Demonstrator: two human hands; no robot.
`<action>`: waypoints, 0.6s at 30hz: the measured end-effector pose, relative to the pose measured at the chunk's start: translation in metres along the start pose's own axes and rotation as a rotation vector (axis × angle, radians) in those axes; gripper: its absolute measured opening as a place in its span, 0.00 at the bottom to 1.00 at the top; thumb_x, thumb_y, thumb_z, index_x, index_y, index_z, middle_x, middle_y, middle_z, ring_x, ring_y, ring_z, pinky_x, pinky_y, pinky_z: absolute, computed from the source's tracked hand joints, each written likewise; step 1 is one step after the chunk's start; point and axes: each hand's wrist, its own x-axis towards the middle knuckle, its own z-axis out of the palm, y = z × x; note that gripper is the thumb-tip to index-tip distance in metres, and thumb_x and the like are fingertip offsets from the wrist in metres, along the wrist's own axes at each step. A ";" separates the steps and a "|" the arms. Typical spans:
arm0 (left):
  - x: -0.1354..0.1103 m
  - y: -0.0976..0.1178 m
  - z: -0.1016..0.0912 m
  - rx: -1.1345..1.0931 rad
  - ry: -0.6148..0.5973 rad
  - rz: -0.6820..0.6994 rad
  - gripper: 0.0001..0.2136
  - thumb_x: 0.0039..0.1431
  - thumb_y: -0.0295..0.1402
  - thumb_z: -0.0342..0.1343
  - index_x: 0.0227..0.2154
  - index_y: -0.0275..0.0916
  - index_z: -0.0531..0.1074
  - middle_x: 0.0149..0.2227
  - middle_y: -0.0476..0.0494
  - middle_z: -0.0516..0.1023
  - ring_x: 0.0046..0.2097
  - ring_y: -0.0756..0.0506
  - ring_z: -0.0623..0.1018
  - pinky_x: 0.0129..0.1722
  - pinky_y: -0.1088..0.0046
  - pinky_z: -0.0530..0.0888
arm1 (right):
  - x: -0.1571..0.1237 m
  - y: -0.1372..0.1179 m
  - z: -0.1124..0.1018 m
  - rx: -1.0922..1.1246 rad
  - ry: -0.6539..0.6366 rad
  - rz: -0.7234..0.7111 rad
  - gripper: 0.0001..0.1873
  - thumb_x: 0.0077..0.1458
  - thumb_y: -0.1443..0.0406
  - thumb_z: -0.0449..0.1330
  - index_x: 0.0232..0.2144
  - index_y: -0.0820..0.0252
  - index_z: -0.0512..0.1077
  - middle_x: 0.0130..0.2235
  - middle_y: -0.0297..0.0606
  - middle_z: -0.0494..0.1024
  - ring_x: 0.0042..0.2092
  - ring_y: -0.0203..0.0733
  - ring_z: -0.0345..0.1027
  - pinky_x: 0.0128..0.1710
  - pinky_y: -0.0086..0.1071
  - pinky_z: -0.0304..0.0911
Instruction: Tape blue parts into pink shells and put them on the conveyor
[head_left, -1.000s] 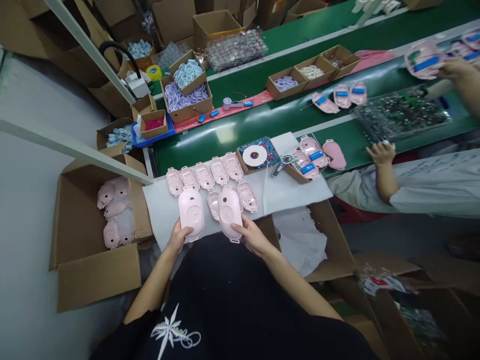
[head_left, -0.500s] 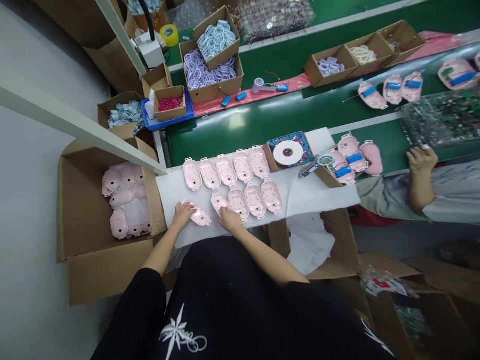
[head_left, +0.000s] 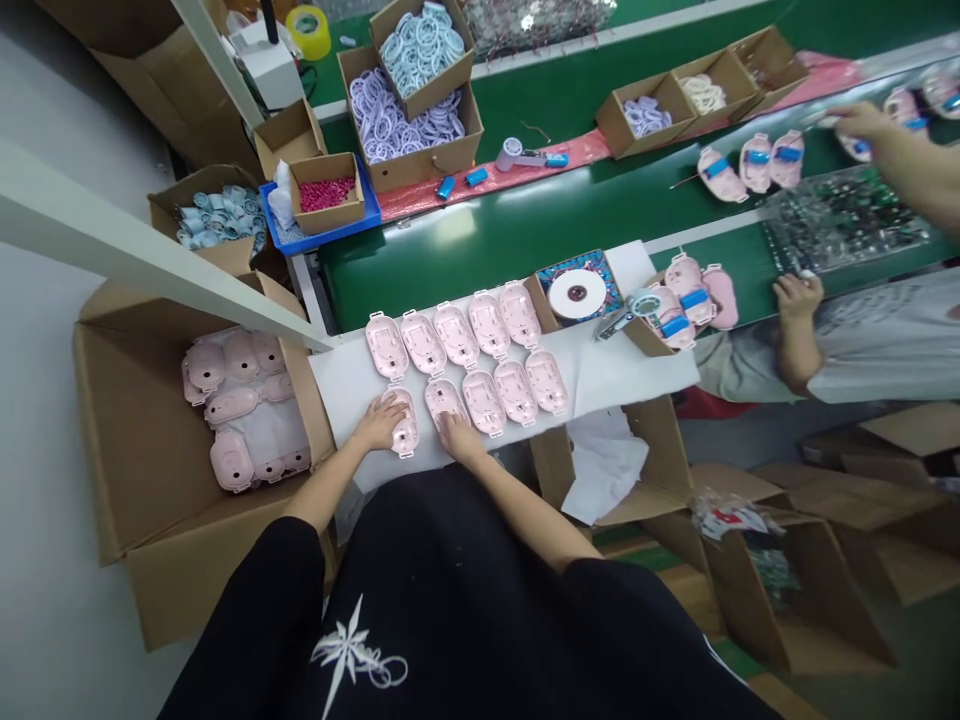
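Two rows of pink plastic housing shells, open side up, lie on a white foam sheet (head_left: 600,380). My left hand (head_left: 380,423) grips the left edge of the leftmost shell (head_left: 406,428) in the near row, its fingers curled over the rim. That shell lies lengthwise toward me, in line with the row. Beside it, my right hand (head_left: 460,440) has its fingers on the near end of the second shell (head_left: 444,398), partly hiding it. Both shells rest on the foam. Behind them stands the far row of similar shells (head_left: 425,342).
Left of the foam, a cardboard box (head_left: 112,430) holds more pink shells. A parts box with a white reel (head_left: 577,294) stands right. Beyond runs a green conveyor (head_left: 525,215) with bins of rings (head_left: 405,120). A co-worker's hands (head_left: 797,296) are at the right.
My left hand has turned the leftmost near shell from slanted to nearly straight. The second shell is straighter under my right hand. A co-worker's other arm has come into view over the conveyor.
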 end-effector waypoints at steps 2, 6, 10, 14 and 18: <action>0.000 0.005 0.005 -0.016 0.023 -0.036 0.29 0.52 0.28 0.57 0.60 0.43 0.70 0.70 0.39 0.64 0.74 0.34 0.51 0.71 0.43 0.40 | -0.005 0.005 0.000 -0.062 0.056 0.010 0.22 0.68 0.67 0.50 0.63 0.59 0.62 0.60 0.51 0.70 0.60 0.52 0.61 0.55 0.40 0.58; -0.005 0.013 0.015 -0.041 0.075 -0.099 0.29 0.54 0.31 0.57 0.62 0.43 0.70 0.71 0.38 0.63 0.74 0.32 0.51 0.71 0.42 0.41 | -0.004 0.007 -0.004 -0.134 0.067 -0.007 0.20 0.68 0.71 0.48 0.58 0.59 0.68 0.63 0.52 0.67 0.62 0.53 0.57 0.58 0.43 0.56; -0.011 0.012 0.021 -0.015 0.108 -0.114 0.29 0.56 0.32 0.57 0.62 0.44 0.69 0.72 0.39 0.61 0.74 0.33 0.52 0.71 0.43 0.42 | 0.009 -0.004 -0.007 -0.073 -0.052 -0.084 0.16 0.69 0.69 0.49 0.53 0.63 0.73 0.54 0.53 0.75 0.56 0.51 0.66 0.55 0.40 0.60; -0.017 0.004 0.018 0.026 0.102 -0.119 0.30 0.54 0.28 0.56 0.62 0.47 0.70 0.71 0.41 0.61 0.74 0.33 0.52 0.70 0.41 0.43 | 0.016 -0.013 -0.010 0.031 -0.023 -0.132 0.19 0.72 0.64 0.47 0.59 0.60 0.69 0.53 0.47 0.78 0.52 0.45 0.71 0.52 0.35 0.63; -0.025 -0.001 0.013 0.057 0.097 -0.160 0.31 0.52 0.22 0.54 0.60 0.47 0.72 0.71 0.42 0.62 0.74 0.34 0.52 0.70 0.40 0.45 | 0.015 -0.006 -0.015 0.036 0.137 -0.187 0.24 0.64 0.73 0.53 0.61 0.59 0.69 0.64 0.49 0.70 0.66 0.50 0.57 0.65 0.43 0.54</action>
